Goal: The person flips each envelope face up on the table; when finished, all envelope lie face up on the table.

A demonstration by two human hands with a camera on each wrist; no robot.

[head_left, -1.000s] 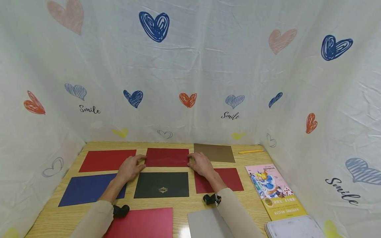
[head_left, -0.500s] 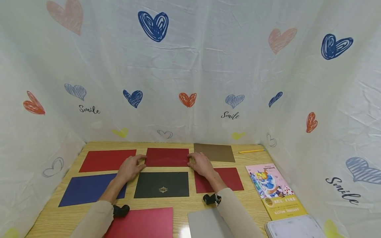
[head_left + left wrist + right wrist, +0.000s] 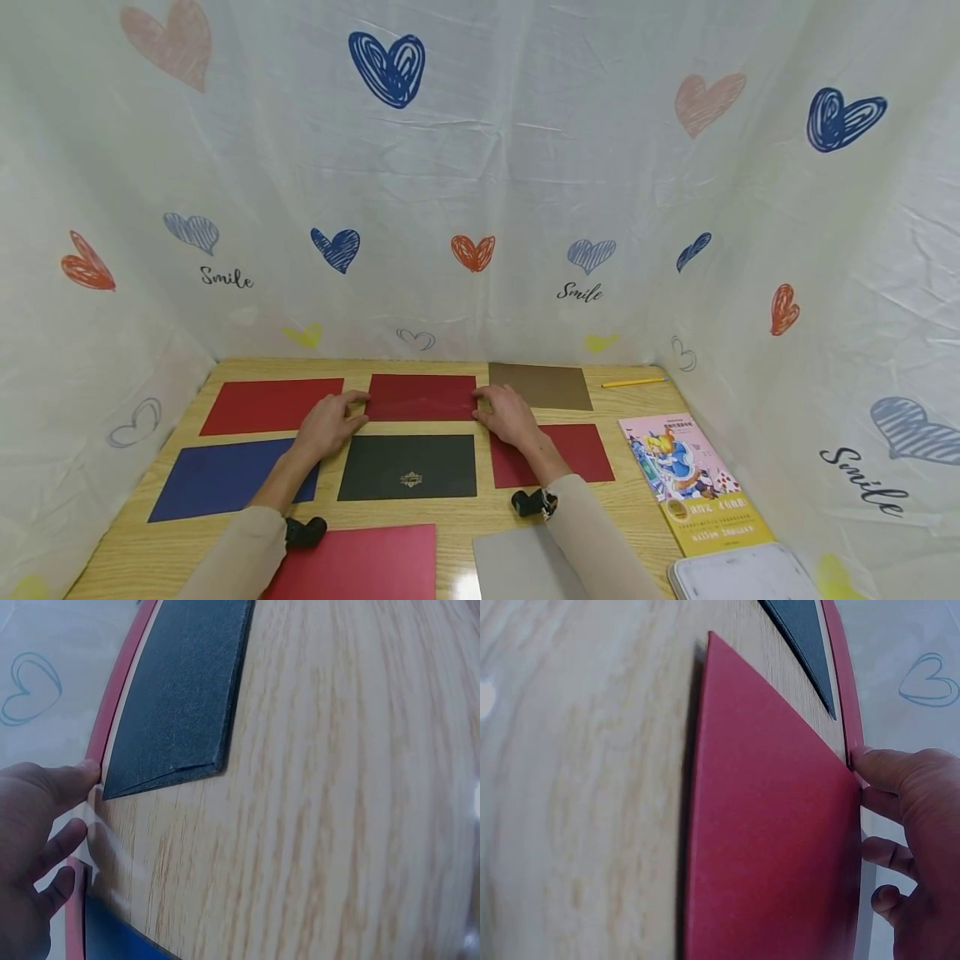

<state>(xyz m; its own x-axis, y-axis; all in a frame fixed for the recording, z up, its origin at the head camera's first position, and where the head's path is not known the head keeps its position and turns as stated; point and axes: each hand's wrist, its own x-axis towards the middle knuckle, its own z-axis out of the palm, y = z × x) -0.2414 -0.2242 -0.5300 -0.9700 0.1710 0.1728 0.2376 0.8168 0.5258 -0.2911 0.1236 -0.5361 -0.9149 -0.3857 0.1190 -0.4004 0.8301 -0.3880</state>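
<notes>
Below frame centre, left hand point(image 3: 327, 425) and right hand point(image 3: 512, 415) are grasping the dark red folder point(image 3: 422, 398) by its side edges, probably suiting something seemingly light, stiffish.

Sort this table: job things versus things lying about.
Likely the job:
middle red card between left hand and right hand
left red card
right red card
blue card
dark card
brown card
pink card
grey card

Probably lying about:
pencil
book
white case

Wood-grain table point(image 3: 172, 546): coloured folders point(image 3: 422, 397), book point(image 3: 690, 483), yellow pencil point(image 3: 634, 382) (near far right corner).
</notes>
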